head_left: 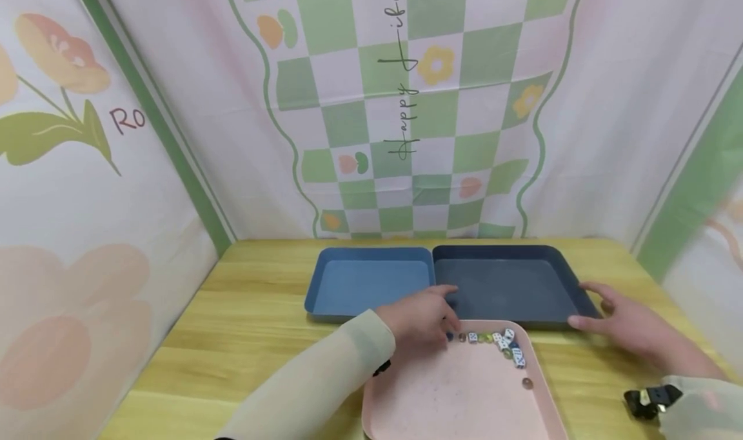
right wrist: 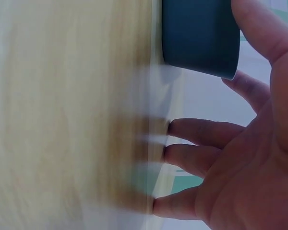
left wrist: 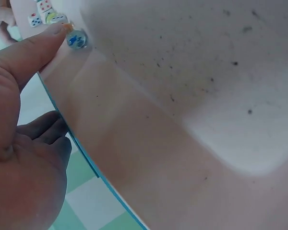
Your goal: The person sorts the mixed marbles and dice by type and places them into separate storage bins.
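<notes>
Over the far edge of the pink tray is my left hand, its thumb reaching to a clear marble with a blue swirl. Its other fingers hang beyond the tray's wall, holding nothing visible. Along the tray's far side and far right corner lie several white dice and small glass marbles. My right hand is at the near right corner of the dark grey-blue tray, thumb and forefinger at its outer wall. In the right wrist view the other fingers spread down toward the wooden table.
To the left of the dark tray stands a lighter blue tray, side by side with it. A brownish marble sits apart by the pink tray's right wall. Printed cloth hangs behind the wooden table and on both sides.
</notes>
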{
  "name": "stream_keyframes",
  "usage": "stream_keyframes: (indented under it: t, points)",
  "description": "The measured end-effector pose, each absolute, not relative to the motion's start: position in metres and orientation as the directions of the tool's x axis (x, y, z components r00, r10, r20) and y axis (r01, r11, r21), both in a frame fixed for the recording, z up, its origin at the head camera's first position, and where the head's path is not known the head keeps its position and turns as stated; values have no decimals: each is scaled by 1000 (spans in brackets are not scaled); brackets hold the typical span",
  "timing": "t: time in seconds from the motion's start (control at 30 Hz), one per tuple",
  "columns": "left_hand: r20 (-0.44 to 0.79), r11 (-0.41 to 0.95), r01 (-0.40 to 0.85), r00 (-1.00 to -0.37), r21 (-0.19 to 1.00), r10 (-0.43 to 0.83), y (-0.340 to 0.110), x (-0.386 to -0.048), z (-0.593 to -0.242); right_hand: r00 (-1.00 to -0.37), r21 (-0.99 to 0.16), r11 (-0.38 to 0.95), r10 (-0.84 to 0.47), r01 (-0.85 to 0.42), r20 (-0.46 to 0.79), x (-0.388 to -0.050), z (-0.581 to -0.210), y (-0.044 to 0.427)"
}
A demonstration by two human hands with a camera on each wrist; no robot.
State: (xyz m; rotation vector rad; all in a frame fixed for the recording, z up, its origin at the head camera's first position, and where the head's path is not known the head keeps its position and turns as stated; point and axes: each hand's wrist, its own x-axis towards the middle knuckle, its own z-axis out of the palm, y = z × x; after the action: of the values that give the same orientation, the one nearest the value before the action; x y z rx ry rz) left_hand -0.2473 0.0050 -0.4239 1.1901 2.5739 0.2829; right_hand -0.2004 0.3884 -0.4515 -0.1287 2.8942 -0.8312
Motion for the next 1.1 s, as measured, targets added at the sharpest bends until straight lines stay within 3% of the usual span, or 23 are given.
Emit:
stream_keyframes:
  t: [0.5,1.1]
  points:
    - [-181,595,799,-574,91,798,15,-247,-433,-987,-547,836,-121,-41,-110,-201,-452,389]
    - [-139,566,824,-561,-7,816,15,-244,-433,-987,-553,833,-112,-29,-117,-204,-455,392]
